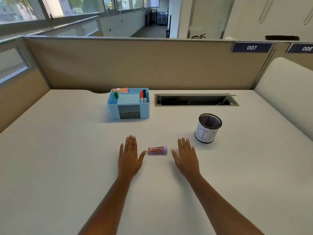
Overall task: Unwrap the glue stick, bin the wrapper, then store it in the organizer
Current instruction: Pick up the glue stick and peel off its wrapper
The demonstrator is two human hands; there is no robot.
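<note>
A small pink and purple glue stick [157, 150] in a clear wrapper lies on its side on the white desk. My left hand [129, 156] rests flat just left of it, thumb tip almost touching its end. My right hand [185, 156] lies flat just to its right, a small gap between thumb and cap. Both hands hold nothing. A blue desk organizer [111, 107] stands further back, left of centre. A black mesh cup with a paper label reading BIN [207, 128] stands at the right.
The organizer holds a green-and-white marker [116, 94], red and black markers [143, 96], a pink pad and grey drawers. An open cable slot [194, 100] runs along the desk's back edge. A beige partition [135, 65] closes the back; a white divider [284, 92] stands at right.
</note>
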